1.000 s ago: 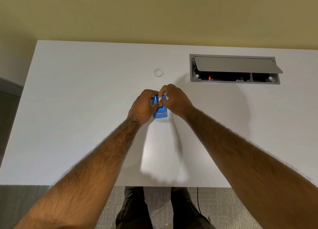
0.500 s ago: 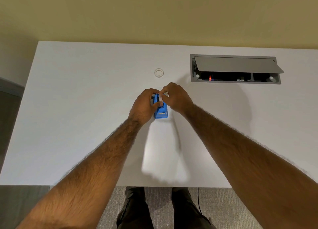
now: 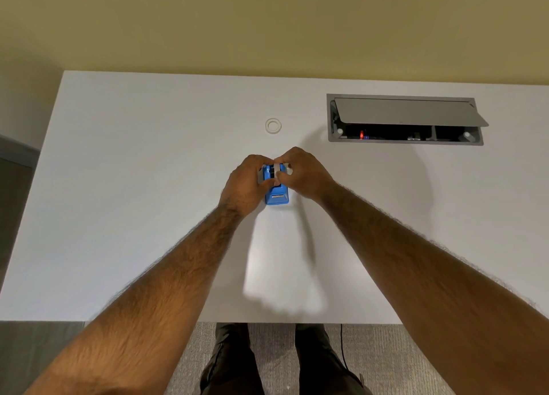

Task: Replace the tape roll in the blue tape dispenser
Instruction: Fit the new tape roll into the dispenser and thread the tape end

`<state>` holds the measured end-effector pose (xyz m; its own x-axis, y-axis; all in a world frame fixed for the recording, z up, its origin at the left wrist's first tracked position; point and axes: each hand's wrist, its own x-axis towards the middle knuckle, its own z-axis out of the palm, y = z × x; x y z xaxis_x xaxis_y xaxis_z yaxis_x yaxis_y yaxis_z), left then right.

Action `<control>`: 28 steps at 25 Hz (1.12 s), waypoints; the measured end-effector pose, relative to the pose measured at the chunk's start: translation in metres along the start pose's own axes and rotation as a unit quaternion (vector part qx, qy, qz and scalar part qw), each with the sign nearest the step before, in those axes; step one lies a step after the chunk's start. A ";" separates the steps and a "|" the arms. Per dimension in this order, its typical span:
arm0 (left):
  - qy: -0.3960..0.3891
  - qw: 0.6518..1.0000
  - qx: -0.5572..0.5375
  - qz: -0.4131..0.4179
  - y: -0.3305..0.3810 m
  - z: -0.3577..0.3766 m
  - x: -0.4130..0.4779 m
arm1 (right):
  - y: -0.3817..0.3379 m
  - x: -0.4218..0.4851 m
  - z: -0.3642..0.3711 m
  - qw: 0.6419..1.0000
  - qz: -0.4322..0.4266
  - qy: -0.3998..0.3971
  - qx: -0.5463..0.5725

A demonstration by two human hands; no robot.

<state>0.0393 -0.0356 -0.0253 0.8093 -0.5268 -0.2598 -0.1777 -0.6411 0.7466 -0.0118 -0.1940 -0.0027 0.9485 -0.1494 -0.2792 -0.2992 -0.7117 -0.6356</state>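
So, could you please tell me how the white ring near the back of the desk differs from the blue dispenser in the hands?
The small white ring lies flat and untouched; the blue plastic tape dispenser is gripped by the left hand and right hand. The ring is round and pale; the dispenser is blocky and bright. Both rest on the white desk.

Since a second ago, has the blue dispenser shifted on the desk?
No. The blue dispenser sits the same way below the white ring.

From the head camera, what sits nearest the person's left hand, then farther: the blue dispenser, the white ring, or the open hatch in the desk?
1. Blue dispenser: touching the left hand.
2. White ring: beyond, toward the wall.
3. Open hatch: far right.
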 end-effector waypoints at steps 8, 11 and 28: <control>0.002 1.000 0.001 0.019 0.005 -0.003 0.001 | -0.004 0.002 -0.003 1.000 -0.004 -0.022 -0.008; 0.000 1.000 0.007 0.023 0.008 -0.003 0.001 | -0.004 0.005 0.000 1.000 0.012 -0.013 -0.016; -0.026 0.999 0.029 0.019 0.000 -0.005 0.006 | 0.002 0.007 0.010 0.998 0.010 0.067 0.002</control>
<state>0.0474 -0.0358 -0.0242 0.7718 -0.5786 -0.2636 -0.2417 -0.6504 0.7201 -0.0068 -0.1900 -0.0130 0.9477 -0.2543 -0.1927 -0.3180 -0.7048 -0.6341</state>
